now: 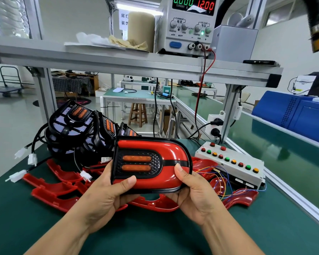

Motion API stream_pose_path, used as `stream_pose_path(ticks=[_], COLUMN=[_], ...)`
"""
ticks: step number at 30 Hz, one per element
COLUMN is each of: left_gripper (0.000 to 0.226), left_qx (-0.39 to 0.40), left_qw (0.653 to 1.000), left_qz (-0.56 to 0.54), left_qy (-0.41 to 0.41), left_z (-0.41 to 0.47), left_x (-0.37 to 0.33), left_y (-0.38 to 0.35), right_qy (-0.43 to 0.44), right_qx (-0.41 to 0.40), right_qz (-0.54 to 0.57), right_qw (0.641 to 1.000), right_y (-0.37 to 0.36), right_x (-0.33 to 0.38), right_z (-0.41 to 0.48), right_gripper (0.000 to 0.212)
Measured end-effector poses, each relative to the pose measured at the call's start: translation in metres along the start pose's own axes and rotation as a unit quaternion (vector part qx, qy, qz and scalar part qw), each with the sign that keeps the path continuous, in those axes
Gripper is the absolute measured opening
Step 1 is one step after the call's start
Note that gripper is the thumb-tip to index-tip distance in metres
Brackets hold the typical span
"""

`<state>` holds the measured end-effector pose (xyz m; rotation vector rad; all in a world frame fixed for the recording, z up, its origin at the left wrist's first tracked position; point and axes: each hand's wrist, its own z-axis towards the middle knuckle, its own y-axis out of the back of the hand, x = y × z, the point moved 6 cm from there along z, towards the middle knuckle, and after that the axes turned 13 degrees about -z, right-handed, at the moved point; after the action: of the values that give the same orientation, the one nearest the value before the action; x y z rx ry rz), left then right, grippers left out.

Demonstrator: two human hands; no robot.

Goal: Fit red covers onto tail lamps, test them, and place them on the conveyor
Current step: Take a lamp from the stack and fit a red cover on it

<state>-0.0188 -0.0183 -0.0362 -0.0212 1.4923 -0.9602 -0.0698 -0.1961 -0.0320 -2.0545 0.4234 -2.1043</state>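
I hold a tail lamp (pixel 151 162) above the green bench, its red cover fitted over the black housing and two amber lenses at its left. My left hand (pixel 109 190) grips its lower left corner with the thumb on the red cover. My right hand (pixel 193 190) grips its right end, thumb pressed on the cover. Uncovered black tail lamps (pixel 75 124) with cables and white plugs lie stacked behind at the left. Loose red covers (pixel 52 192) are spread on the bench below the lamp. The green conveyor (pixel 276 150) runs along the right.
A white test box (pixel 230 162) with coloured buttons and loose wires sits right of the lamp. A power supply (pixel 190 24) reading 0.000 and 12.00 stands on the overhead shelf, red and black leads hanging down. A blue machine (pixel 302 115) stands beyond the conveyor.
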Motion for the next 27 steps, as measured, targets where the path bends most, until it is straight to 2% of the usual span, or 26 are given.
stream_pose_path(ticks=[5, 9, 12, 14, 16, 19, 23, 27], left_gripper=[0.043, 0.039, 0.066, 0.073, 0.079, 0.073, 0.062, 0.064], left_qx=[-0.024, -0.012, -0.001, -0.025, -0.029, -0.014, -0.007, -0.009], left_qw=[0.999, 0.998, 0.999, 0.998, 0.999, 0.998, 0.997, 0.998], left_qz=[-0.023, -0.042, 0.012, 0.034, 0.014, -0.017, -0.041, -0.032], left_qy=[0.02, 0.039, 0.053, 0.04, 0.038, 0.054, 0.058, 0.057], left_z=[-0.001, -0.004, -0.006, -0.005, -0.004, -0.006, -0.008, -0.008], left_x=[0.0, 0.0, 0.002, 0.002, 0.001, -0.003, -0.005, -0.005], left_y=[0.005, 0.005, 0.004, 0.006, 0.007, 0.009, 0.012, 0.011], right_qy=[-0.01, -0.01, -0.004, -0.002, 0.001, 0.01, 0.017, 0.028], right_qx=[0.046, 0.054, 0.04, 0.034, 0.05, 0.072, 0.079, 0.065], right_qz=[0.029, 0.015, 0.002, 0.001, 0.028, 0.049, 0.045, 0.02], right_qw=[0.998, 0.998, 0.999, 0.999, 0.998, 0.996, 0.996, 0.997], right_y=[-0.008, -0.006, -0.006, -0.008, -0.01, -0.009, -0.01, -0.013], right_x=[-0.002, -0.001, 0.0, 0.003, 0.005, 0.008, 0.01, 0.01], right_z=[-0.004, -0.007, -0.006, -0.007, -0.008, -0.01, -0.012, -0.013], right_gripper=[0.064, 0.037, 0.043, 0.053, 0.053, 0.035, 0.032, 0.028])
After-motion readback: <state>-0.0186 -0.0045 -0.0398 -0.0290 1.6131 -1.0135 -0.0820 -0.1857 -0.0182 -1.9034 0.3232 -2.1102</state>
